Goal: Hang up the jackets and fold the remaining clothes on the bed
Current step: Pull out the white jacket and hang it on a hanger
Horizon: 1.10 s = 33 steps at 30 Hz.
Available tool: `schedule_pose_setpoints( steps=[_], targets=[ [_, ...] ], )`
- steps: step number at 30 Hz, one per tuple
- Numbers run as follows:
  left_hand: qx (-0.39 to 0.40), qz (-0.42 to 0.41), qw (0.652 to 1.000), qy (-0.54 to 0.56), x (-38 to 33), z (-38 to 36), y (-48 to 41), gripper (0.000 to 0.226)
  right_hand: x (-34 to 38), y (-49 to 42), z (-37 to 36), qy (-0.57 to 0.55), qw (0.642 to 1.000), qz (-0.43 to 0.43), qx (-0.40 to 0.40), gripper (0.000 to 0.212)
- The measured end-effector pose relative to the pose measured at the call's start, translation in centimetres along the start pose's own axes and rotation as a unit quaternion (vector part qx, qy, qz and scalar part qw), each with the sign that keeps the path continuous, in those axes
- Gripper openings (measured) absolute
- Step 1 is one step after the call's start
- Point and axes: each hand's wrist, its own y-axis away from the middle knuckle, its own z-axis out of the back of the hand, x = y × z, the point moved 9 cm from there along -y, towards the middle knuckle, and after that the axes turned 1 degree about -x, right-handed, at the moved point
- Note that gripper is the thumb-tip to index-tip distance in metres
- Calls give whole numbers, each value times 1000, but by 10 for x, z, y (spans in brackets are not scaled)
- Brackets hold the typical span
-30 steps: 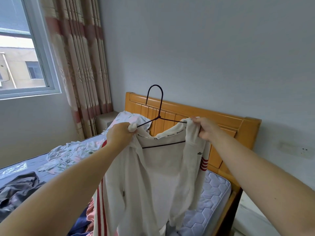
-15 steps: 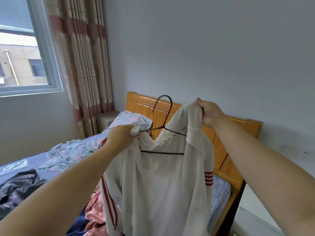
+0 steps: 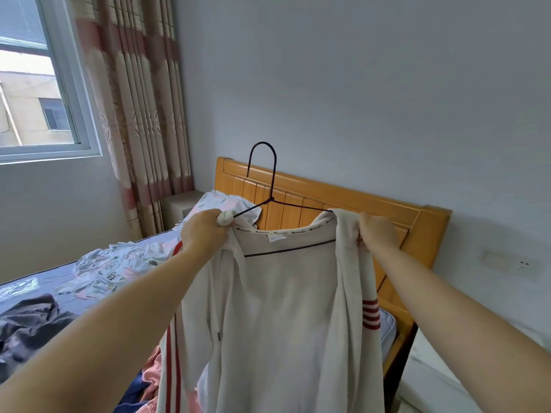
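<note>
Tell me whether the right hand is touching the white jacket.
Touching. The head view shows the right hand pinching the white jacket at its shoulder, with fabric bunched in the fingers at the right end of the wire hanger.

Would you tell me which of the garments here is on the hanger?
The white jacket with red stripes, draped over the black hanger; the dark grey garment and flowered cloth lie crumpled on the bed.
</note>
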Motion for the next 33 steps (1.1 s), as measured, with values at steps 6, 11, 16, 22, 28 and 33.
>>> schedule_pose_setpoints(
  steps=[6,11,16,22,28,33],
  targets=[
    [8,12,1000,25,-5,-5,1,29,14,10,-27,-250,965,-38,69,16],
    [49,-72,995,-49,-41,-20,8,22,107,18,1,31,983,177,-23,20],
    [44,-29,999,11,-43,-29,-2,28,151,62,-12,231,889,378,-114,30],
    [18,-2,1000,12,-27,-16,-14,32,112,79,1,-45,939,331,-78,15],
    [24,-43,998,-25,-37,-26,-14,39,35,10,-46,-404,878,-209,148,19],
    [72,-112,986,-101,-53,-47,-1,28,76,-18,-5,-107,992,33,-56,31]
  ],
)
